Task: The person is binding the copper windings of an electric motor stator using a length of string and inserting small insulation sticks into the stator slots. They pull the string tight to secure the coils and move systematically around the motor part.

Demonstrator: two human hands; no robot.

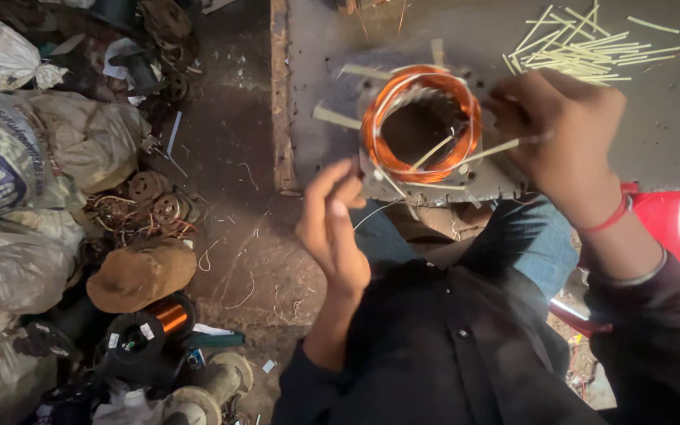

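The left hand (332, 224) hangs just below and to the left of a round motor stator (423, 130), its fingers curled loosely together, with the fingertips at the stator's lower left edge; whether they pinch anything I cannot tell. The right hand (564, 138) sits at the stator's right side, fingers drawn together and pinching the outer end of a pale insulation strip (485, 151) that reaches inward across the copper winding (387, 118). That winding is a bright orange coil lying in a ring around the stator's open middle, between the two hands. More pale strips stick out of the stator's slots on the side away from the right hand and toward the left hand. The stator rests on a grey work surface (670, 118), near its edge and above the person's lap. Beyond the right hand, further up the surface, lies a loose heap of thin pale sticks (576, 51). A red band (611, 216) circles the right wrist. Well to the left of the left hand, on the dirt floor, stand a spool of copper wire (151, 327), a brown cap-like lump (139, 274) and several filled sacks (33, 157).
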